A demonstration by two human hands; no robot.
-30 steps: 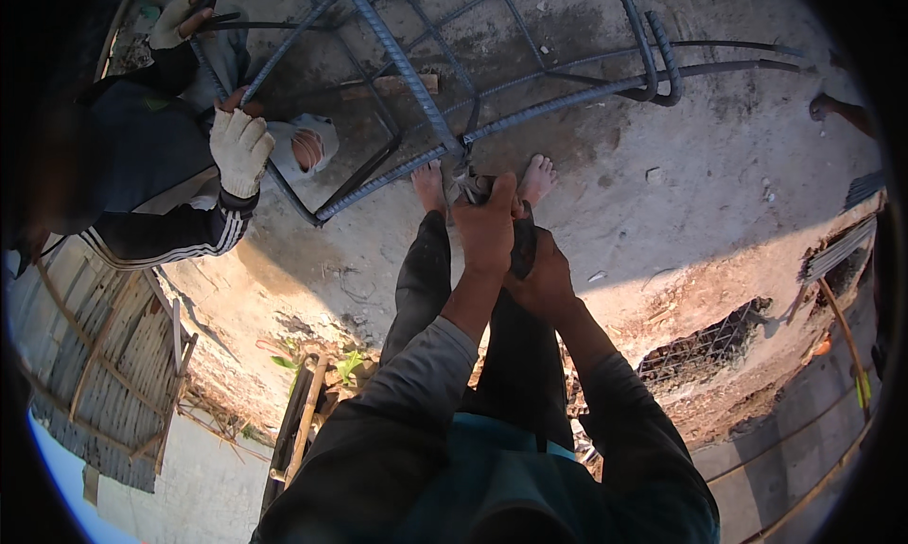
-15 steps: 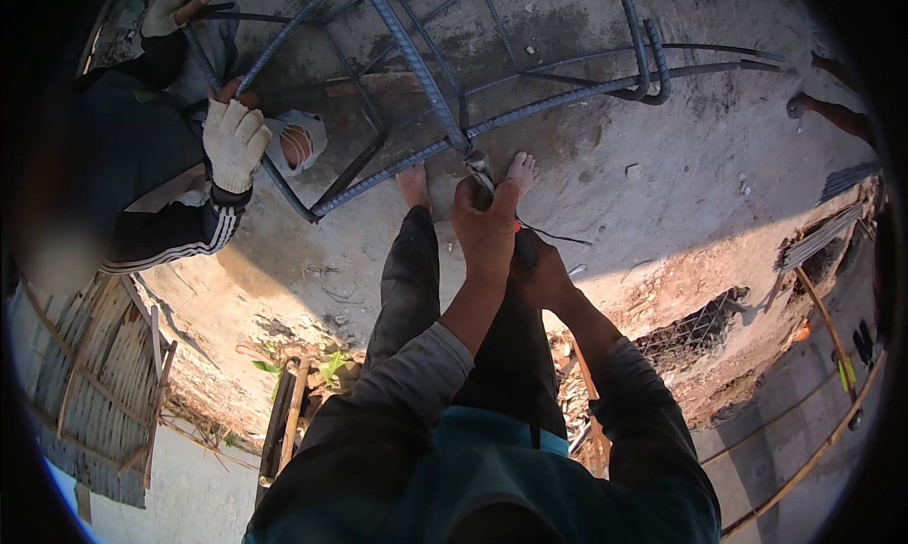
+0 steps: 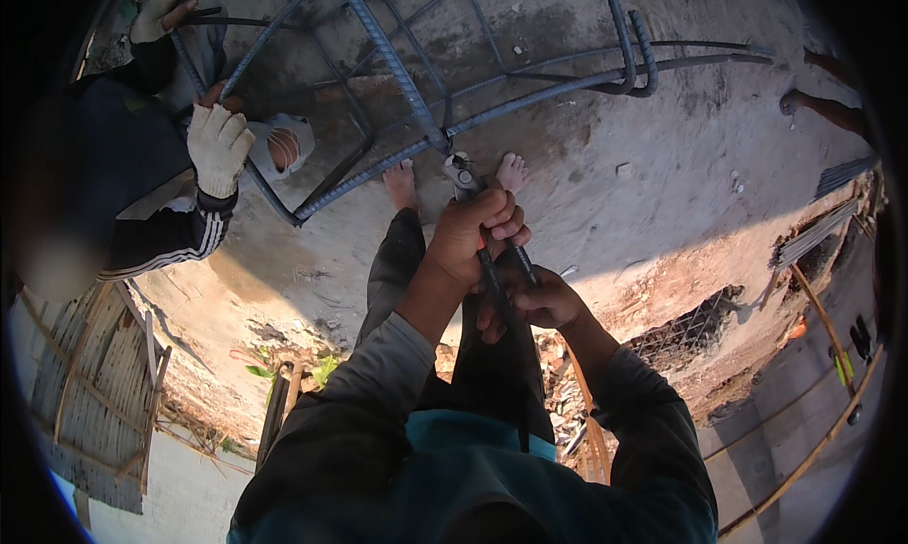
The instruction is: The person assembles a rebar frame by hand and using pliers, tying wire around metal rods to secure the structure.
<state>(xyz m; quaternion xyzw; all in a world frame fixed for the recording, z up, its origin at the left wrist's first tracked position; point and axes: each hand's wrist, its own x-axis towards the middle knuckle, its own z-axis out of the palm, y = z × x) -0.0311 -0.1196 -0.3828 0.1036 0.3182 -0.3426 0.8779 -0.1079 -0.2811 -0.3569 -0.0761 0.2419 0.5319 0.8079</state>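
Both my hands are on a pair of pincers point(image 3: 462, 177) with a metal head and dark handles. My left hand point(image 3: 470, 230) is closed round the handles just below the head. Lower down, my right hand point(image 3: 532, 305) closes at the handle ends, its fingers partly hidden behind them. The jaws sit at a joint where a thick ribbed rebar point(image 3: 392, 60) meets a crossing rebar point(image 3: 539, 100). Whatever the jaws bite on is too small to make out.
A co-worker's gloved hand point(image 3: 219, 149) grips the cage's bent bar at the left. Another person's arm or leg point(image 3: 828, 114) shows at the far right. Corrugated sheeting point(image 3: 95, 383) stands at lower left, and a broken pit edge with mesh point(image 3: 695, 326) lies right.
My hands have drawn slightly toward me, and the right has shifted lower. More of the pincers' head and handles shows, with the handles apart. The loose wire beside my right hand no longer shows.
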